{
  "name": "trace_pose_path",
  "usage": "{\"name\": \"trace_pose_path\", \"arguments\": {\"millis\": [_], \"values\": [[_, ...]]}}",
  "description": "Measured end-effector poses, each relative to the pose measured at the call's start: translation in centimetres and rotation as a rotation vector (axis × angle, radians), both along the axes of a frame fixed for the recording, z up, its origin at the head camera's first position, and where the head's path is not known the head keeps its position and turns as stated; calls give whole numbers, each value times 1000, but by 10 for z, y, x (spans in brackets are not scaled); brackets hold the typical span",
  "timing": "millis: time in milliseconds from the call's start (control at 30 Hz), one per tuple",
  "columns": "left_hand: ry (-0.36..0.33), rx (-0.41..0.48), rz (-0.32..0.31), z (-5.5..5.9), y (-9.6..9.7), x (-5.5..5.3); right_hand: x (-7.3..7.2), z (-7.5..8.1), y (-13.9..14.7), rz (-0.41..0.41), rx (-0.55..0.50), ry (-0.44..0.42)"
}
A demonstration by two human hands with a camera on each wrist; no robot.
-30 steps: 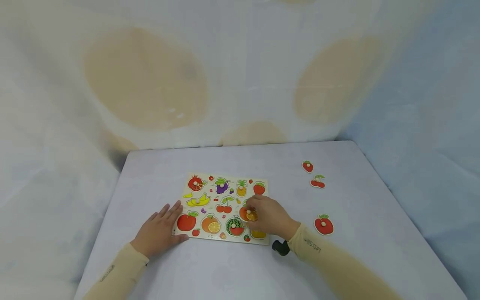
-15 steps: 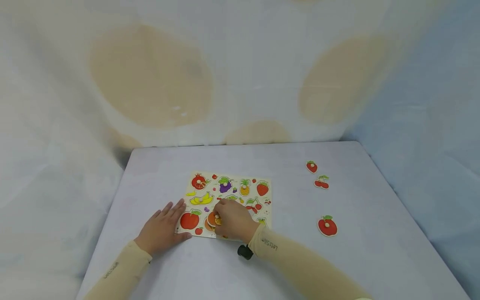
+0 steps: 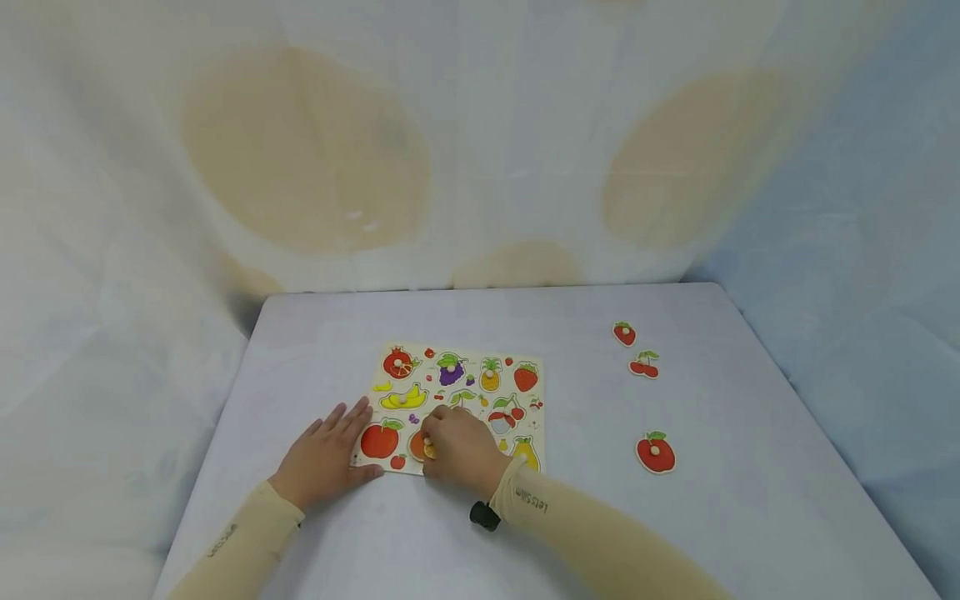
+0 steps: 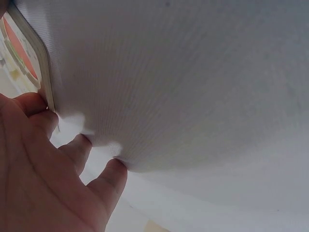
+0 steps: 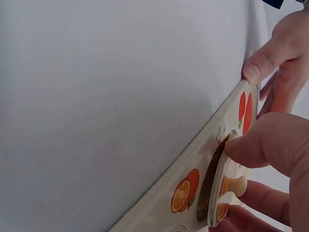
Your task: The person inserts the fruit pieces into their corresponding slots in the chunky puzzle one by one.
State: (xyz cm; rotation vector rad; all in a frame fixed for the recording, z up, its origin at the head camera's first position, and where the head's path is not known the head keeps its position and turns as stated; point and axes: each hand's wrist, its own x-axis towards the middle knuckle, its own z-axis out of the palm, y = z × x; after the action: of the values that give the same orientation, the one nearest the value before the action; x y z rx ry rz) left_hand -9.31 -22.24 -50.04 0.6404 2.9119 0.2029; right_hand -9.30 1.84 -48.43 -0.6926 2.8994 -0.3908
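In the head view, a wooden fruit puzzle board lies on the table. My left hand rests at its left edge with fingers spread and the thumb at the front corner. My right hand holds an orange puzzle piece over the front of the board. In the right wrist view, the thumb presses one edge and fingers reach around the other side, near the pale knob. The piece is tilted, with a dark gap under one side. The right hand hides the board's watermelon area.
Right of the board lie a strawberry piece, a cherry piece and an apple piece, all with knobs. A pale cloth covers the table. Curtains hang behind and at the sides. A black object sits at the right wrist.
My right hand has carried the orange piece leftward from the board's right side to the orange picture near the front. The left hand has stayed at the board's left edge.
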Motion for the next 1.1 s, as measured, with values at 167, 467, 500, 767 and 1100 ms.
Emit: {"name": "trace_pose_path", "arguments": {"millis": [167, 467, 500, 767, 1100], "values": [[-6, 10, -3, 3, 1, 1, 3, 1, -1, -1, 18, 12], [-5, 7, 0, 6, 2, 2, 5, 2, 0, 20, 26, 41], [-6, 7, 0, 6, 2, 2, 5, 2, 0, 25, 28, 42], [-8, 5, 0, 4, 1, 1, 5, 2, 2, 37, 17, 27], [-5, 0, 6, 1, 1, 0, 1, 0, 12, 51, -15, 17]]}}
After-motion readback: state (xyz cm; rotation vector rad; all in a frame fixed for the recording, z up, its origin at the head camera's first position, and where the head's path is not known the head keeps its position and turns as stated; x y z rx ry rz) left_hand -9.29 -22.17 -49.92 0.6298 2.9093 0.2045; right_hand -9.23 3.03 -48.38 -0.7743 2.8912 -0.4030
